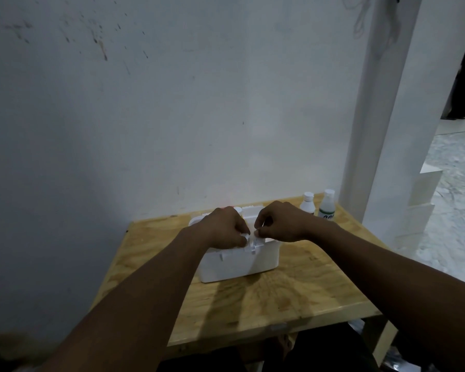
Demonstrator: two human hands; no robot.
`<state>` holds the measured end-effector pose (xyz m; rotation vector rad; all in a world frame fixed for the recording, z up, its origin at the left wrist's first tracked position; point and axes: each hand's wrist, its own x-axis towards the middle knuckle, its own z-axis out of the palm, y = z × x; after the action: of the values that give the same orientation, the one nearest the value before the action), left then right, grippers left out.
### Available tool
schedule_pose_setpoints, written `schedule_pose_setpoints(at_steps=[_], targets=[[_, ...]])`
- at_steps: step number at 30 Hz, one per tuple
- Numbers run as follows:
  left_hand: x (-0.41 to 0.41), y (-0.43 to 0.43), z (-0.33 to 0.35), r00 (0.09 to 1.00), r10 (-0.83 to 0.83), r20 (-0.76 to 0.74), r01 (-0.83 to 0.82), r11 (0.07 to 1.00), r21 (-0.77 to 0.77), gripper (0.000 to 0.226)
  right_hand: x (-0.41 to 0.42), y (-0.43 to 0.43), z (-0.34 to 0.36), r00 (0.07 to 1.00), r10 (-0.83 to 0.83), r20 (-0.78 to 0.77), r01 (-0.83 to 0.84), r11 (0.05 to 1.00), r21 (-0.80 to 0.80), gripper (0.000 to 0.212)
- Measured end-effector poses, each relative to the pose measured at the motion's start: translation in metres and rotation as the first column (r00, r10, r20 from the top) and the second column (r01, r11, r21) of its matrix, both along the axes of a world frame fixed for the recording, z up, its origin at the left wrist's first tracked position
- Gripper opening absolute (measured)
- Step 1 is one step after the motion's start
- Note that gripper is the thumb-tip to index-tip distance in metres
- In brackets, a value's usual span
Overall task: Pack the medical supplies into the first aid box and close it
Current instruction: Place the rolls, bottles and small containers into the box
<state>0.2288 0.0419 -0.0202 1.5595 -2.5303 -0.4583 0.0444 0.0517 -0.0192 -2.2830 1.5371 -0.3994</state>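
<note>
The left hand (224, 227) and the right hand (281, 222) meet over the top of the white box (239, 261), fingers curled and pinching the small white latch (253, 241) at the near top edge. The box stands near the middle of the wooden table (293, 294). Two white-capped bottles (318, 206) stand at the far right corner, against the wall (145, 103).
</note>
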Motion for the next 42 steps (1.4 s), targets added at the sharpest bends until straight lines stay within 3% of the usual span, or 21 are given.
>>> schedule_pose_setpoints(at_steps=[19, 37, 42], targets=[[0.002, 0.003, 0.007, 0.995, 0.039, -0.091, -0.031, 0.996, 0.082, 0.034, -0.005, -0.004, -0.009, 0.995, -0.036, 0.088, 0.041, 0.998, -0.054, 0.018], [0.000, 0.001, 0.002, 0.990, 0.045, -0.133, -0.041, 0.998, 0.037, 0.028, -0.006, -0.004, -0.013, 0.991, -0.046, 0.126, 0.051, 0.998, -0.034, 0.018], [0.003, 0.000, 0.004, 0.984, 0.048, -0.174, -0.030, 0.994, 0.104, 0.035, -0.005, -0.002, -0.012, 0.992, -0.037, 0.117, 0.041, 0.999, -0.031, 0.020]])
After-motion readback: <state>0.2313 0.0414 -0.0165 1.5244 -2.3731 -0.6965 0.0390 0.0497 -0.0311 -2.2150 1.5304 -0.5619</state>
